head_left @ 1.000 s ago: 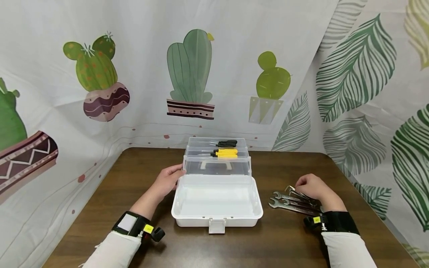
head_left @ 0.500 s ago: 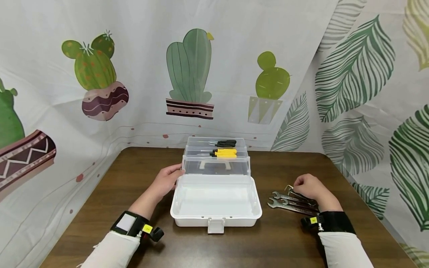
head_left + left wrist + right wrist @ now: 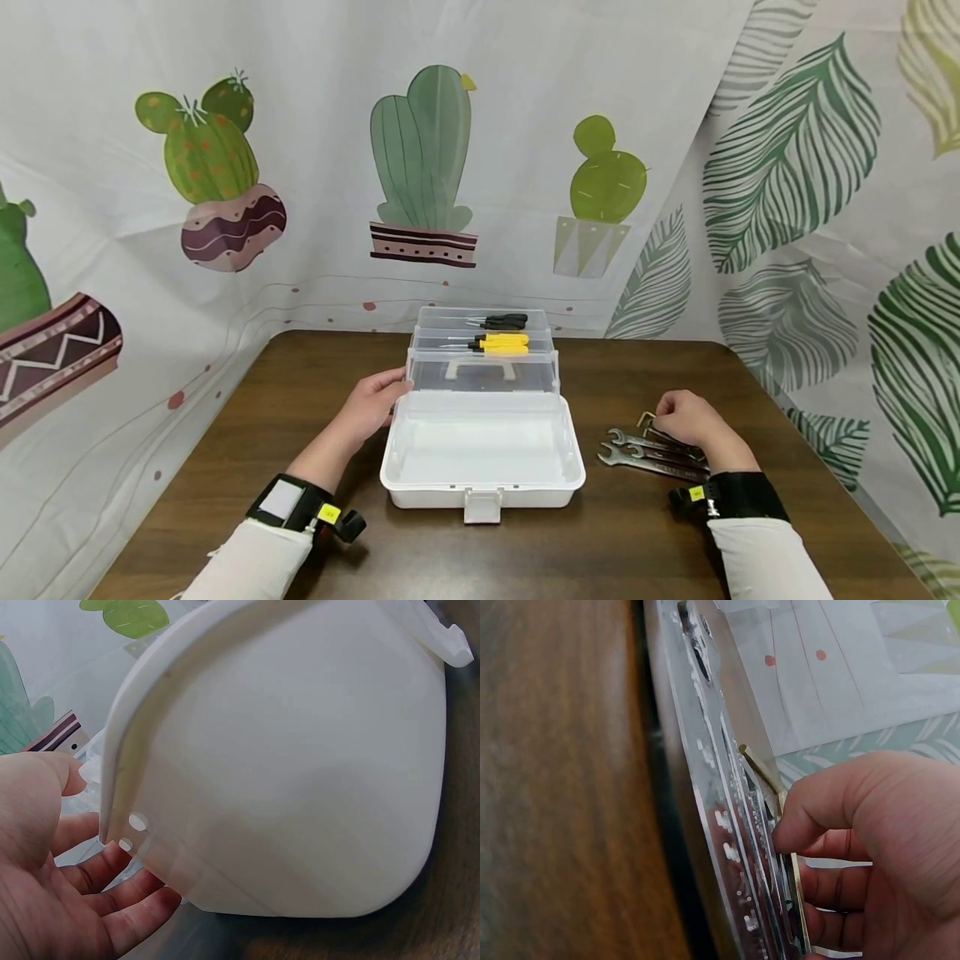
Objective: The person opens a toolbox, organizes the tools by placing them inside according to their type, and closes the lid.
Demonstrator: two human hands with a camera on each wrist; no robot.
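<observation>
An opened white toolbox stands in the middle of the table. My left hand holds its back left corner; in the left wrist view the thumb and curled fingers lie around that corner by the hinge holes. To the right of the toolbox, several metal open-end wrenches lie in a pile. My right hand is over the pile. In the right wrist view its thumb and fingers pinch a brass-coloured hex key beside the wrenches. The hand hides part of the pile.
Clear plastic trays rise behind the toolbox. Black-handled screwdrivers and yellow-handled screwdrivers lie in them. The front latch hangs down. A printed cloth stands behind the brown wooden table.
The view has shifted slightly. My right wrist has drawn a little to the left while the fingers stay at the pile. My left hand keeps its place on the toolbox.
</observation>
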